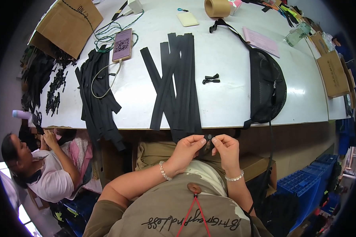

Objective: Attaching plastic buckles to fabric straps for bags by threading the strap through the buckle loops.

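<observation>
Just off the table's front edge, my left hand [189, 152] and my right hand [227, 152] face each other. Thumb and forefinger are pinched on both, around a small dark piece [208, 139] whose kind I cannot make out. Long flat black straps [182, 83] lie in a loose bundle ahead of my left hand, their near ends reaching the edge. A few small black fittings [211, 79] rest on the white table [225, 106] beyond my right hand. To their right lies a black mesh bag [265, 85] with a strap.
More black straps [97, 94] hang over the edge at left, near a phone [122, 45] with a cable. Small black parts [56, 89] are scattered farther left. Cardboard boxes [69, 27] stand at both sides. A co-worker [47, 170] sits at left; blue crates [304, 181] are at right.
</observation>
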`<action>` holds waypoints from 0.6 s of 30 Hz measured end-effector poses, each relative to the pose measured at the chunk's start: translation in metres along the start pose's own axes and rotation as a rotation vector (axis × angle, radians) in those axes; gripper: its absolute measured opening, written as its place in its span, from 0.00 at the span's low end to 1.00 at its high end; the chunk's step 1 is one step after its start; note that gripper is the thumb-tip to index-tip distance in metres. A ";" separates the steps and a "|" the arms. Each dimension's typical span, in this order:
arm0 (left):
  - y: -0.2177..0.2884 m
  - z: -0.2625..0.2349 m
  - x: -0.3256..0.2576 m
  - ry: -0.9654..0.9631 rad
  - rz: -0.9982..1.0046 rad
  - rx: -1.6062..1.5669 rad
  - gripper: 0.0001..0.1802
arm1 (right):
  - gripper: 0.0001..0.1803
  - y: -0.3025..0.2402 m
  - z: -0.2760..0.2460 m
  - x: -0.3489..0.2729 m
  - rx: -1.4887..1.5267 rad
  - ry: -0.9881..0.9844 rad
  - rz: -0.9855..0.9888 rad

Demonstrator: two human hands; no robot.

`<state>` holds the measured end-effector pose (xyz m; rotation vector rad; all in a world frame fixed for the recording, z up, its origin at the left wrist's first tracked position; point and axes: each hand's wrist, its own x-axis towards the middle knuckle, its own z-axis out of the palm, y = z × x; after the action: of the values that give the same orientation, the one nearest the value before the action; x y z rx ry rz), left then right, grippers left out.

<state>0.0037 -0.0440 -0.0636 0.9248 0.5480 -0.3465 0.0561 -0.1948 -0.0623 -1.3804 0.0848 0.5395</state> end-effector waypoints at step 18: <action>-0.015 0.013 0.020 0.162 -0.115 -0.345 0.07 | 0.05 0.024 -0.004 0.021 -0.022 0.096 -0.038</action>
<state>0.0162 -0.0640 -0.0793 0.5920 0.7852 -0.2707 0.0653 -0.1897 -0.0929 -1.4264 0.1310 0.4435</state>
